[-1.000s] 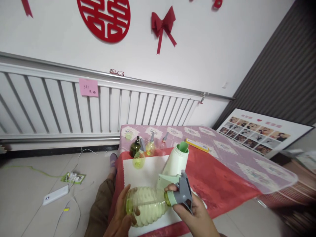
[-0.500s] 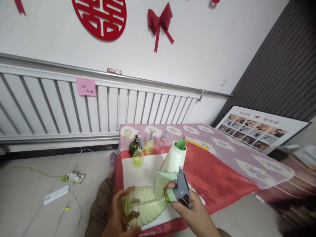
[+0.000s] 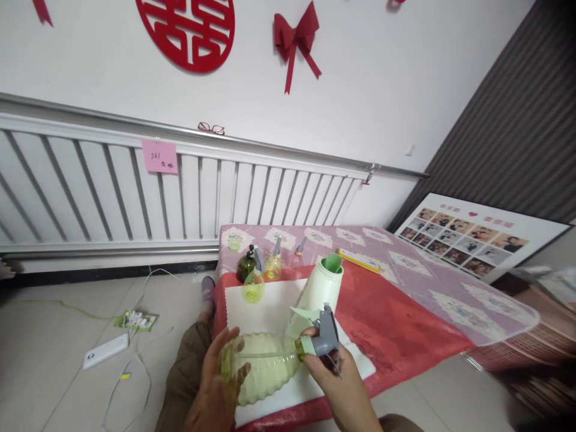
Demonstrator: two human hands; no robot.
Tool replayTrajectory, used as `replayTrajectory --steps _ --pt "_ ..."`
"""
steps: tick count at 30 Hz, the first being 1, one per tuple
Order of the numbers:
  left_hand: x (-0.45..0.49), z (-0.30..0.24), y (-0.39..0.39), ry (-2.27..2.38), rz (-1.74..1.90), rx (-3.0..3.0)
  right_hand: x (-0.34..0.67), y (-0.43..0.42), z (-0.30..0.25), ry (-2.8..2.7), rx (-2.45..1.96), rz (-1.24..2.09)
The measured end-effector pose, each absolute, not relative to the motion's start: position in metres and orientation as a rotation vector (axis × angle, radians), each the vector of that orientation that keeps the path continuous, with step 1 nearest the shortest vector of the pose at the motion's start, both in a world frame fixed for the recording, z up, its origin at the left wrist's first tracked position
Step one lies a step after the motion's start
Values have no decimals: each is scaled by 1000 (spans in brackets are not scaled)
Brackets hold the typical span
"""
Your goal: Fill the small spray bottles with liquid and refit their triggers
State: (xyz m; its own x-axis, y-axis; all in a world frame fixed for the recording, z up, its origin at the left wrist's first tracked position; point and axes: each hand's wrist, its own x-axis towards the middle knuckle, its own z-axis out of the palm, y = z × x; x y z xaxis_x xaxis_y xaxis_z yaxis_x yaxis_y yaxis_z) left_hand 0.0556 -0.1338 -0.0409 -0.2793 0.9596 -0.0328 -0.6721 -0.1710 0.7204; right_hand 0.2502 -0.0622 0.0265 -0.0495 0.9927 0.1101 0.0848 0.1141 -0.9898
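Note:
A clear yellow-green spray bottle (image 3: 270, 367) with ribbed sides lies sideways in both hands. My left hand (image 3: 213, 384) is round its base; the fingers are somewhat blurred and partly show through the plastic. My right hand (image 3: 335, 375) grips the collar and the grey spray head (image 3: 327, 336) at the other end. Just behind the bottle stands a pale green jug (image 3: 319, 291) with a darker green opening on top, its lower part hidden. White cloth (image 3: 256, 312) lies under them on red cloth (image 3: 378, 318).
Farther back on the table stand a dark green bottle (image 3: 245, 264) and small spray bottles in yellow-green (image 3: 253, 288), yellow (image 3: 273, 265) and pink (image 3: 297, 261). A long yellow box (image 3: 359, 260) lies to their right. A white power bank (image 3: 105, 351) and cables lie on the floor.
The spray head has turned about the bottle's axis in my right hand. My left hand has shifted at the base, its fingers looser. The view has moved slightly.

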Motion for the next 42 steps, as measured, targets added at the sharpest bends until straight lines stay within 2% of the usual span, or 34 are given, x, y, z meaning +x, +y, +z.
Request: replayTrajectory --steps 7,13,18,23,27,36,42 --pt "48 -44 -128 554 1535 278 249 -62 36 -1483 -1154 1124" --pt "44 -46 -137 557 1286 588 260 -57 53 -1600 -1112 1199" --pt "46 -54 -137 803 1462 1009 265 -52 47 -1546 -1126 1189" --pt "55 -65 -131 1109 1828 1355 254 -55 38 -1411 -1148 1167" --pt "71 -61 -130 1097 1847 1130 248 -56 38 -1345 -1129 1190" --pt "63 -50 -123 601 1556 418 251 -54 40 -1505 -1128 1190" --pt "55 -65 -118 479 1302 541 252 -53 44 -1501 -1009 1313"
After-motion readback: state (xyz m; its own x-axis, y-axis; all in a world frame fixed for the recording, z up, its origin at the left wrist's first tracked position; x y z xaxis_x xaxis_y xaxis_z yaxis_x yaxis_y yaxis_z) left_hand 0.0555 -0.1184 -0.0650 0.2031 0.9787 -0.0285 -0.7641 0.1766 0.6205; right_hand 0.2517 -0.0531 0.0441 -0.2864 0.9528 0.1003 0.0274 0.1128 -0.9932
